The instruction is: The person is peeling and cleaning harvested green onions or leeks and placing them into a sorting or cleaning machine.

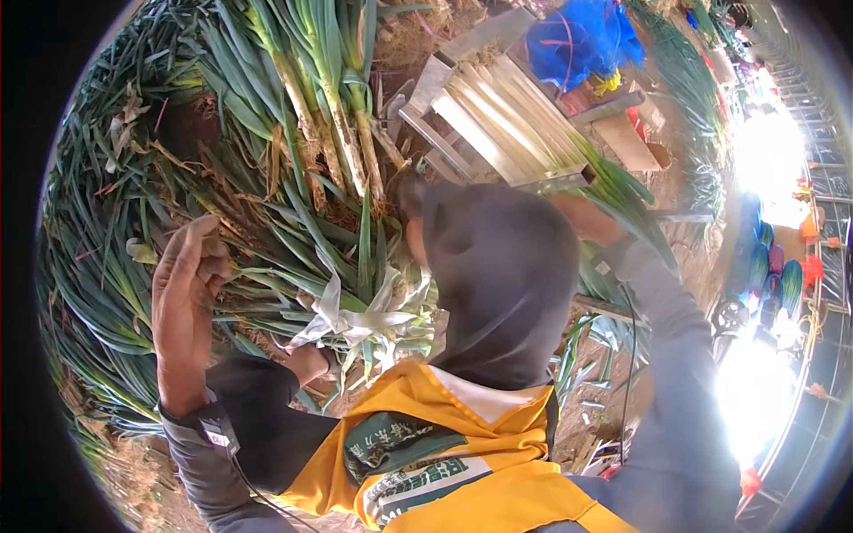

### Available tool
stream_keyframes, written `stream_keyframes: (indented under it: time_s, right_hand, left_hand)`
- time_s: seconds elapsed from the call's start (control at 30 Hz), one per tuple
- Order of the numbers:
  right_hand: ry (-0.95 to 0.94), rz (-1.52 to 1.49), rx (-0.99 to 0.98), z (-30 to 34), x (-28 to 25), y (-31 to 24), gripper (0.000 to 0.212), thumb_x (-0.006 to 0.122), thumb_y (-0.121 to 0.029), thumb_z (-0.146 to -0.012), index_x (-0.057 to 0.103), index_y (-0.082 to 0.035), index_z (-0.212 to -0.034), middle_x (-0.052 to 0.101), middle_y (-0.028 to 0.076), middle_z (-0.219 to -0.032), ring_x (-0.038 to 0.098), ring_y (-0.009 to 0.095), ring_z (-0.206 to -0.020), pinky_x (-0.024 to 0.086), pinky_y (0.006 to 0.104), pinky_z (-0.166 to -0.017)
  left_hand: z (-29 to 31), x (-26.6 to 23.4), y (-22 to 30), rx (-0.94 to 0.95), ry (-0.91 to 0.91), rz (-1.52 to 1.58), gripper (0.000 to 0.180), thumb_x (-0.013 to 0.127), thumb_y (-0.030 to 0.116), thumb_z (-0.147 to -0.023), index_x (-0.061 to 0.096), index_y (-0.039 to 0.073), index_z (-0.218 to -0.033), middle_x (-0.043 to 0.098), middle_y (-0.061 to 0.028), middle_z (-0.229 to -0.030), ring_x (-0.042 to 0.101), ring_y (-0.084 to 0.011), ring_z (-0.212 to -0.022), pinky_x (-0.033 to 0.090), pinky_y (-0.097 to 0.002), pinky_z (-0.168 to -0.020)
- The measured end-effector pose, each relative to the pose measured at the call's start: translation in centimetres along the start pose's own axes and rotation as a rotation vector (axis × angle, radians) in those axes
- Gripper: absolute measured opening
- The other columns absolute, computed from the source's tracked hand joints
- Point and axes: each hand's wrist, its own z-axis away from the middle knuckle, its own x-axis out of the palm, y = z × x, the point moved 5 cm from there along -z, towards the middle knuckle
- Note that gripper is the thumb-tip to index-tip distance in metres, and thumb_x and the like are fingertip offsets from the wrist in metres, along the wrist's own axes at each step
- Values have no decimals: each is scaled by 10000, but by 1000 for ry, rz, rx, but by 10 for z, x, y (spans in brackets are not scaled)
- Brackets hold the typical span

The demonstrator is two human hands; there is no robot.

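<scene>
My left hand (185,289) is raised over a big heap of long green onions (293,151), back toward me and fingers bent; its palm side is hidden. My right hand (588,220) reaches past a dark hood (498,275) to the green tops of trimmed onions (506,115), which lie side by side in a metal rack (426,84). The hood hides most of that hand. Just below the heap, a bundle of onion leaves tied with a white strip (355,322) lies in front of my yellow vest (444,444).
Beside the tied bundle show a dark sleeve and a bit of skin (306,362); whose they are I cannot tell. Blue netting (577,40) lies behind the rack. Wooden boards (626,138), dirt ground and more onion rows (689,80) run along the right. Strong glare covers the far right.
</scene>
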Motion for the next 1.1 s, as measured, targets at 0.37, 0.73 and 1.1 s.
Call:
stream_keyframes:
  time_s: [0.37, 0.73, 1.1]
  right_hand:
    - [184, 202, 21, -3, -1, -20, 308, 666, -297, -924, 664, 1, -998, 695, 241, -968, 692, 408, -907, 539, 499, -788]
    - [349, -462, 222, 16, -89, 57, 334, 626, -284, -961, 663, -48, -1194, 710, 115, -942, 700, 245, -831, 543, 359, -707]
    - [354, -354, -269, -125, -238, -296, 444, 609, -347, -1002, 631, -23, -1304, 730, 95, -1013, 692, 160, -834, 562, 294, -759]
  left_hand:
    - [-4, 33, 7, 17, -102, -78, 400, 594, 325, -1030, 623, 23, -1291, 636, -9, -989, 572, -95, -873, 461, -252, -795]
    - [23, -38, 47, 266, 49, 161, 359, 600, 279, -1037, 633, 21, -1285, 664, -33, -1058, 637, -128, -959, 516, -282, -872]
    - [48, -106, 53, 370, 182, 469, 381, 617, 264, -1029, 597, 38, -1335, 606, -27, -1166, 595, -124, -1025, 493, -313, -973]
